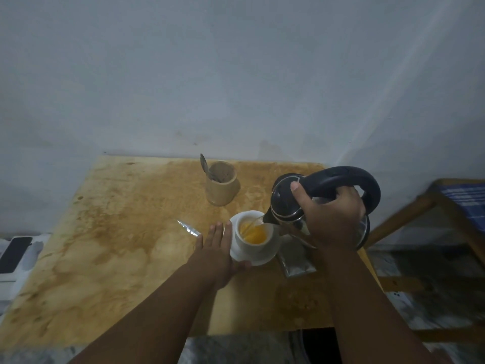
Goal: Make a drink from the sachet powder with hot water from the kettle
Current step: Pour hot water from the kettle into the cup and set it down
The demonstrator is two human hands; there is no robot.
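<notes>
A white cup [256,246] stands on a white saucer [237,254] near the table's middle right, with orange liquid inside. My right hand [333,219] grips the black handle of the kettle [325,195], which is tilted left with its spout over the cup; a thin stream of water falls into it. My left hand [217,248] lies flat beside the cup's left side, fingers straight, thumb at the saucer's front rim. A silver sachet [296,264] lies just right of the saucer, partly under the kettle. A torn silver strip [189,228] lies left of my fingers.
A wooden holder [223,186] with a spoon [206,168] stands behind the cup. The stained wooden table [105,232] meets a grey wall. A phone [14,253] lies off the left edge. A wooden chair frame [420,214] stands to the right.
</notes>
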